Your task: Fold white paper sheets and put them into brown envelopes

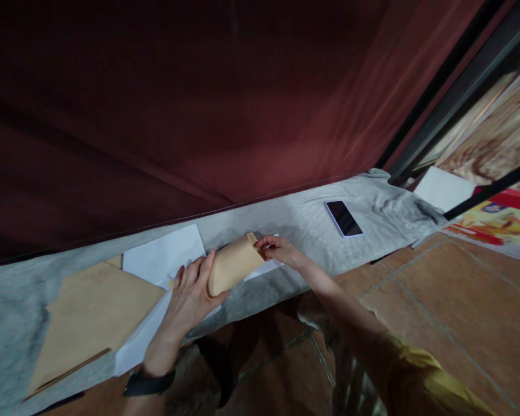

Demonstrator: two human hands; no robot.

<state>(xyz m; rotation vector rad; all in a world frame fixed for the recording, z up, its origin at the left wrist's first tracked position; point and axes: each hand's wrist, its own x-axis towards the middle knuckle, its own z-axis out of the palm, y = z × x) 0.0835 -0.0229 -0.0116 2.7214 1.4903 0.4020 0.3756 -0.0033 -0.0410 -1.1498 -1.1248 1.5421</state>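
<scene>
A brown paper envelope (234,263) bulges open above a grey cloth (286,222) that covers a low ledge. My left hand (193,294) grips the envelope's near end, fingers wrapped over it. At its far end my right hand (277,249) pinches the edge, where a white sheet (264,269) shows just beneath. A black watch band sits on my left wrist, and a yellow sleeve covers my right arm.
A stack of brown envelopes (91,318) lies at the left on white paper (164,254). A dark phone (344,218) rests face up on the cloth at the right. A dark red curtain (190,104) hangs behind. Tiled floor (437,306) lies below.
</scene>
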